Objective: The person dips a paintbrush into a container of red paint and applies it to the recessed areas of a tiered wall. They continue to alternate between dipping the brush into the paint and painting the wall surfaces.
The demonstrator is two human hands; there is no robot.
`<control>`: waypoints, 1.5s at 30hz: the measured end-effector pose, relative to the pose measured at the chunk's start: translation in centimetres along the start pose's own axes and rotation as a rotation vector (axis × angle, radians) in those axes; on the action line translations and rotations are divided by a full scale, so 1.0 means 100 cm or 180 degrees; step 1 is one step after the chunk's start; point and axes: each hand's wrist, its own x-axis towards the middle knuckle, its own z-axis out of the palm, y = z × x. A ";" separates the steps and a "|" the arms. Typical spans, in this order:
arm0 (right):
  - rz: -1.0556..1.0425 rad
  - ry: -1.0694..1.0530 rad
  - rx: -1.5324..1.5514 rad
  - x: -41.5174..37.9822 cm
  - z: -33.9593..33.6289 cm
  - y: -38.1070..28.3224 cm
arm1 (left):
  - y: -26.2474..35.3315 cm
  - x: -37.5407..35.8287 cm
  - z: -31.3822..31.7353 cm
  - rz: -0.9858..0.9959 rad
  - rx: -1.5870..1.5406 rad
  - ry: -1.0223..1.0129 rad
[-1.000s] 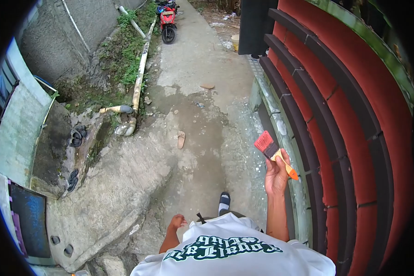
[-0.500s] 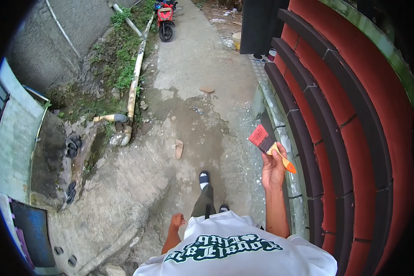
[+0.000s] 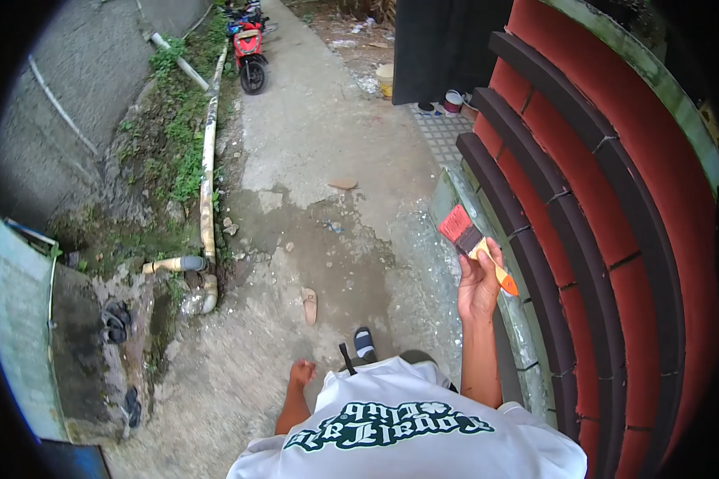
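My right hand (image 3: pixel 479 281), raised at the right of centre, grips the yellow and orange handle of a paintbrush (image 3: pixel 472 243). The brush's bristles are coated in red and tilt up to the left. Just right of it stands a curved wall (image 3: pixel 571 275) with red panels and dark raised bands. My left hand (image 3: pixel 302 372) hangs low beside my body with its fingers curled; whether anything is inside them is too small to tell.
A concrete path (image 3: pixel 303 112) runs ahead. A lone sandal (image 3: pixel 310 306) lies in front of me. Pipes (image 3: pixel 208 184) run along the left edge, a red motorbike (image 3: pixel 249 52) stands farther up, and a paint bucket (image 3: pixel 453 101) sits by the dark gate (image 3: pixel 439 52).
The view has moved forward along the path and turned a little, so the bucket by the gate shows more fully. The brush stays in my right hand. My feet have shifted.
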 end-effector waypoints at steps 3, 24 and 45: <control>-0.0027 0.0053 -0.0025 0.020 0.021 0.021 | 0.073 0.058 -0.018 0.0295 0.0086 0.0107; -0.0043 0.0456 0.0096 0.299 0.115 0.209 | 0.309 0.319 -0.057 -0.0114 0.0457 0.0042; -0.1742 0.2123 -0.0288 0.438 0.177 0.315 | 0.639 0.686 0.015 0.0997 0.1830 -0.2216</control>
